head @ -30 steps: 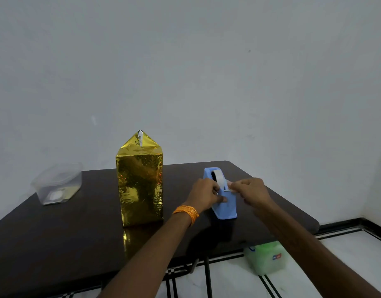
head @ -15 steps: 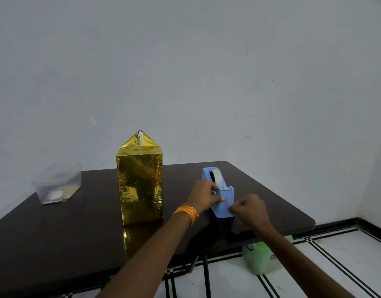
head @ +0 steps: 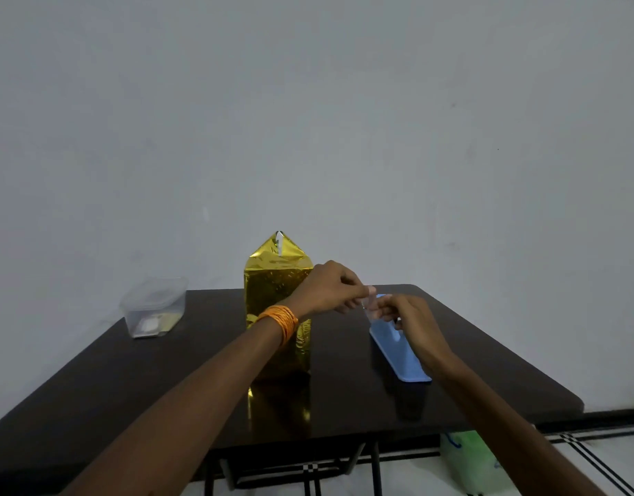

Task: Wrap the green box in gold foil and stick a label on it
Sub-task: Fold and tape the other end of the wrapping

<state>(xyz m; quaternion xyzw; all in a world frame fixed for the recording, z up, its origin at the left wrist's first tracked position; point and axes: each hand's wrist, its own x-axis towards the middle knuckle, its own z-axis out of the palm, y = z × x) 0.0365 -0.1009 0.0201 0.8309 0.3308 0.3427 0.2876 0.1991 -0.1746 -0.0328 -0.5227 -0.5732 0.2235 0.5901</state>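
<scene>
The box wrapped in gold foil [head: 272,281] stands upright in the middle of the dark table [head: 165,381], its top folded to a peak. My left hand [head: 330,288], with orange threads at the wrist, and my right hand [head: 405,316] are raised just right of the box. Between their fingertips they pinch a small clear piece of tape [head: 372,304]. The blue tape dispenser [head: 398,349] sits on the table under my right hand, partly hidden by it.
A clear plastic container [head: 154,306] stands at the table's back left. On the tiled floor by the table's right front corner is a green and white plastic bag [head: 469,460]. A plain wall rises behind the table.
Both hands have lifted off the dispenser and now hold a torn-off piece of tape between them. My view has shifted, so the box and dispenser appear further right.
</scene>
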